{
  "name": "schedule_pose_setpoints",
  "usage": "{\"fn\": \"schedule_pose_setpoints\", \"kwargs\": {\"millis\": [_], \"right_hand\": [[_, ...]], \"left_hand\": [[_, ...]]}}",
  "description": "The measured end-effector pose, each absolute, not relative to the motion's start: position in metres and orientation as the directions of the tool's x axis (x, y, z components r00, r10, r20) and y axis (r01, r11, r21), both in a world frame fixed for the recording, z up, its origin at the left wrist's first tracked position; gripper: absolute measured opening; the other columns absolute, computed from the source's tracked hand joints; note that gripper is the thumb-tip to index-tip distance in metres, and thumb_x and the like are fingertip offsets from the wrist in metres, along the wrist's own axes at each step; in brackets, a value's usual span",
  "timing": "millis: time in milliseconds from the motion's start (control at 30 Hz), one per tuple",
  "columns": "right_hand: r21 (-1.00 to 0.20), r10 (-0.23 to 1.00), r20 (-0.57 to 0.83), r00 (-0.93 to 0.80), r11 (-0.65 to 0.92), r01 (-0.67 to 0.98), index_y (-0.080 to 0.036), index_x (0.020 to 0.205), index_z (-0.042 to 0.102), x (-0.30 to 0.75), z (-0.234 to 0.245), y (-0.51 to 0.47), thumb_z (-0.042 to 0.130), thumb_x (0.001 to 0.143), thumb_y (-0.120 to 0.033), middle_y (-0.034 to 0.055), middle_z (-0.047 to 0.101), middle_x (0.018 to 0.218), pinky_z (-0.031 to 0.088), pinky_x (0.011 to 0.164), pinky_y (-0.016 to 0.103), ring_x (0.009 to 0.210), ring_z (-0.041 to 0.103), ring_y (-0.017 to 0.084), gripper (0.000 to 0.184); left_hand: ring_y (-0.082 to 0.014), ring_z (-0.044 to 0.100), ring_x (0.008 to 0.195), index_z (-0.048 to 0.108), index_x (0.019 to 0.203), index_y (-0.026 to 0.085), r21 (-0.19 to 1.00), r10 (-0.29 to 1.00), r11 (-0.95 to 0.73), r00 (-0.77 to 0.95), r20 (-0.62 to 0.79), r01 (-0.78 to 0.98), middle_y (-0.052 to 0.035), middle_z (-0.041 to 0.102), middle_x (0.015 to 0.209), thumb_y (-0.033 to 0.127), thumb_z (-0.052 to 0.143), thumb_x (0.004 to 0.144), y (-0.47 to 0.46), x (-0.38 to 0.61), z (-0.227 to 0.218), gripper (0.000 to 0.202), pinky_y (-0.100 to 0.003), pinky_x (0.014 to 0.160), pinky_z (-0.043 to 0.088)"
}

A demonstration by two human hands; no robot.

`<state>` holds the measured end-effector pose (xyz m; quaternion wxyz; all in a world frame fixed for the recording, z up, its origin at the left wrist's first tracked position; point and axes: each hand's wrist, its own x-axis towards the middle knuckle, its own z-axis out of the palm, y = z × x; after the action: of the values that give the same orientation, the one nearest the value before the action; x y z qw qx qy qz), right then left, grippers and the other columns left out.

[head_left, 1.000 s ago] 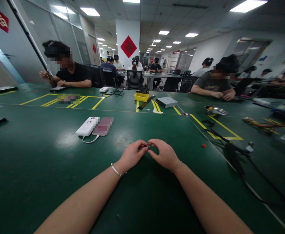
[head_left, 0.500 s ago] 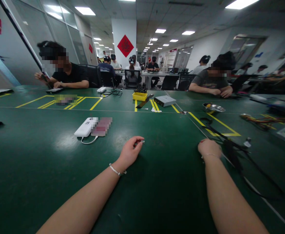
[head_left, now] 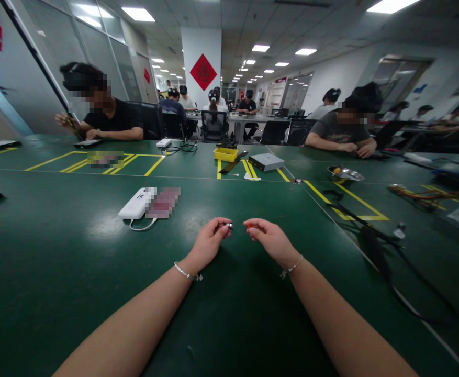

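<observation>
Work at frame centre: left hand (head_left: 208, 245) pinches a small metallic piece (head_left: 230, 226), right hand (head_left: 274, 241) pinches an orange piece (head_left: 249, 226); both are held, but unjoined.

A green table (head_left: 76, 288) bears strips of yellow tape (head_left: 317, 192). On its left lie a white power bank (head_left: 136, 204) and a blurred flat thing (head_left: 163, 202), with a white cable (head_left: 140, 230) looping in front. Farther back sit a yellow tray (head_left: 225, 155), a grey box (head_left: 266, 162) and a metal dish (head_left: 350, 174); to the right lie a black cable (head_left: 373, 254) and coloured wires (head_left: 425, 198).
</observation>
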<state>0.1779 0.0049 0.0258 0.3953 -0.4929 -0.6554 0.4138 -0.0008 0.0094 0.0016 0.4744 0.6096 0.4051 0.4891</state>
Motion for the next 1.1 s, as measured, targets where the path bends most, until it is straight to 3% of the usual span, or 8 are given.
{"fn": "schedule_pose_setpoints", "kwargs": {"millis": [233,400,600,1100], "right_hand": [[-0.933,0.966,0.157,-0.204,0.213,0.291,-0.017,0.092,0.058,0.169,0.027,-0.001,0.049,0.072,-0.022,0.0026,0.060,0.082,0.043,0.069,0.027,0.072,0.053,0.012,0.022],[-0.923,0.969,0.209,-0.131,0.240,0.301,-0.018,0.089,0.055,0.166,0.022,0.000,0.052,0.071,-0.023,0.0005,0.057,0.075,0.044,0.065,0.027,0.068,0.053,0.011,0.019],[-0.888,0.941,0.282,-0.186,0.330,0.322,-0.019,0.089,0.056,0.166,0.017,0.000,0.051,0.073,-0.023,0.0021,0.060,0.083,0.045,0.073,0.029,0.076,0.057,0.013,0.017],[-0.882,0.954,0.248,-0.171,0.295,0.367,-0.019,0.085,0.060,0.167,0.019,-0.001,0.058,0.068,-0.026,0.0020,0.061,0.078,0.045,0.068,0.029,0.070,0.056,0.013,0.019]], "left_hand": [[-0.0118,0.055,0.074,0.055,0.092,0.014,0.978,0.956,-0.207,0.211,0.202,-0.002,-0.0027,0.059,0.080,0.021,0.055,0.072,0.007,0.001,0.002,0.021,-0.027,0.071,0.043],[-0.0119,0.055,0.074,0.054,0.091,0.014,0.977,0.956,-0.214,0.210,0.204,0.024,-0.0030,0.059,0.080,0.020,0.056,0.072,0.007,0.001,0.001,0.020,-0.027,0.070,0.044],[-0.0106,0.052,0.069,0.053,0.090,0.015,0.969,0.950,-0.242,0.218,0.225,0.054,-0.0013,0.057,0.076,0.021,0.056,0.072,0.006,0.001,0.001,0.019,-0.025,0.067,0.043],[-0.0121,0.050,0.073,0.054,0.091,0.016,0.950,0.936,-0.291,0.240,0.258,0.113,-0.0018,0.056,0.079,0.021,0.051,0.074,0.007,-0.001,0.002,0.018,-0.026,0.069,0.040]]}}
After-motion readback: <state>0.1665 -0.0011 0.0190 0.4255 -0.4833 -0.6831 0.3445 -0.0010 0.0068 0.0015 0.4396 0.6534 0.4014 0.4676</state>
